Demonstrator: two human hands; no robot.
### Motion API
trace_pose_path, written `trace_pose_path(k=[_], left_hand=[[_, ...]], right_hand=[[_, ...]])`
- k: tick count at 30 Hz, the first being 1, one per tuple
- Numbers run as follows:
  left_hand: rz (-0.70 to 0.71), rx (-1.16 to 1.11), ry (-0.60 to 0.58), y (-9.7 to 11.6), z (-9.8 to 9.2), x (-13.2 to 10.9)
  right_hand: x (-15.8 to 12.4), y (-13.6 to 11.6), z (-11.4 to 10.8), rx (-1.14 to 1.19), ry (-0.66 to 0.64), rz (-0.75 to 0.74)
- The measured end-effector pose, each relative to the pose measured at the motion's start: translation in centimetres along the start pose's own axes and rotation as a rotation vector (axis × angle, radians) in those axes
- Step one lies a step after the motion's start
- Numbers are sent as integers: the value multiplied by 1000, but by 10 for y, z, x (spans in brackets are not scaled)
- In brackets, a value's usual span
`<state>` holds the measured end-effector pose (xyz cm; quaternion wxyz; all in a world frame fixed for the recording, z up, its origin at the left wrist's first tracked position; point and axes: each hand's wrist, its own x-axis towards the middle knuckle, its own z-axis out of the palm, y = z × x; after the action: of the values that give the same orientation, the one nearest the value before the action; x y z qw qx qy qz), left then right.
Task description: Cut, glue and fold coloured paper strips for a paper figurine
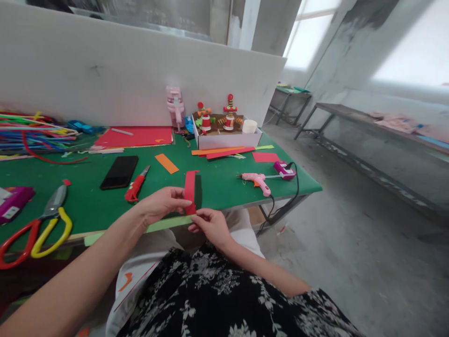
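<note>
My left hand point(164, 206) is closed around the side of a bent red paper strip point(190, 186), which stands upright near the table's front edge. With thumb and fingers pinched, my right hand point(213, 228) grips one end of a long light green paper strip point(166, 224) at the red strip's lower end. The green strip runs left below my left hand and passes behind my forearm. Whether the two strips are stuck together I cannot tell. A red utility knife point(136, 186) lies left of my left hand, beside a black phone point(119, 172).
A pink glue gun point(257, 181), its cord hanging over the edge, lies right on the green table point(224, 182). Scissors point(52, 210) lie at left. Behind are a box point(228, 140) with paper figures, red sheets point(136, 136) and colourful sticks point(35, 133).
</note>
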<state>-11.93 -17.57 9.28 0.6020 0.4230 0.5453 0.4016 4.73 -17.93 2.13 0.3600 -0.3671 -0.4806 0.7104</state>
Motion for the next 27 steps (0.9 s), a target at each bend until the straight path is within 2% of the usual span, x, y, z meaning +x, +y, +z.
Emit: trace_pose_path(k=[2,5,8,10,15,18,23,27], left_hand=[[75,64,58,4,6,-6],[252,278,235,2,15,-18],[408,457,400,-9,21,-32],[481,514,455,-20,23,-39],[673,606,406,-46,16,-49],[732,656,370,-55,12,-50],[865,764,371,-58,15,-49],[1072,942,310,-55,16,-48]], right_hand=[[1,0,0,27,-7,38],[2,-3,1,63,-16,63],[4,-7,2,99,-21,65],[4,-10,3,123,-14,75],[1,-18,7,161,-31,111],[-1,-22,8,164,-46,141],[-3,-27,5,197,-43,190],[-3,-29,2,237,-37,216]])
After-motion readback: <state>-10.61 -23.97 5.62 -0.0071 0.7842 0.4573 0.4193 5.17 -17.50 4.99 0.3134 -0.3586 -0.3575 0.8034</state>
